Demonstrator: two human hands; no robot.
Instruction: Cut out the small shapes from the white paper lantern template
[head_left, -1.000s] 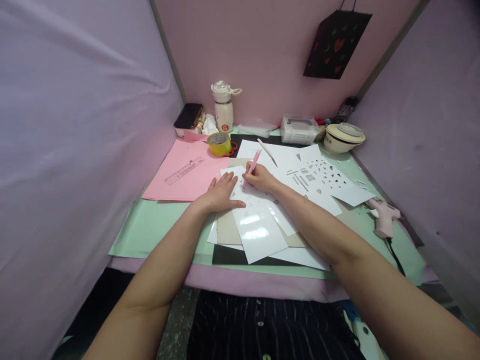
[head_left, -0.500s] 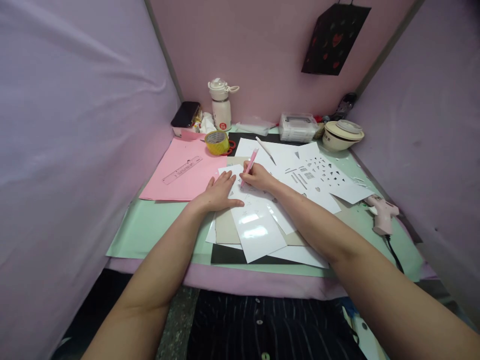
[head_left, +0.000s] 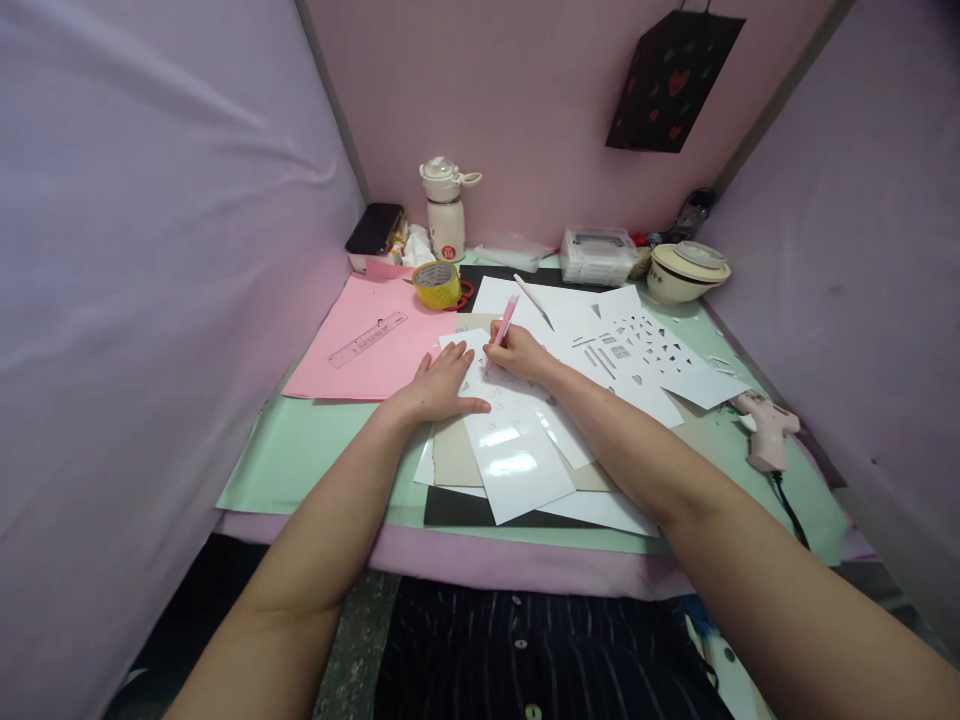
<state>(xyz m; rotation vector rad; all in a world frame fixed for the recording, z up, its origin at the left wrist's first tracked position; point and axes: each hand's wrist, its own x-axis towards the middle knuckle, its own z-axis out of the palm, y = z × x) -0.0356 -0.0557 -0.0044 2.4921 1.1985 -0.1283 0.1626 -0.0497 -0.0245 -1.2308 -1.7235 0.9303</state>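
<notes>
A glossy white sheet [head_left: 517, 470] with small drawn or cut shapes lies at the middle of the table, over other papers and a grey board [head_left: 454, 455]. My left hand [head_left: 442, 388] rests flat on its upper left part, fingers spread. In my right hand [head_left: 519, 352] is a pink pen-like tool [head_left: 508, 315], held upright at a slant with its tip down on the sheet. Just behind lies a white pen-like cutter [head_left: 534, 302]. To the right, a white sheet with many small cut-outs [head_left: 649, 345] overlaps other papers.
Pink paper [head_left: 315, 370] with a clear ruler [head_left: 367, 340] lies left. Yellow tape [head_left: 436, 286], red-handled scissors [head_left: 466, 294], a bottle [head_left: 446, 225], a clear box [head_left: 598, 257] and a bowl [head_left: 682, 275] stand behind. A pink glue gun [head_left: 769, 430] lies right.
The whole view has shifted very slightly. Both hands keep their places on the sheet, and the pink tool is still in my right hand.
</notes>
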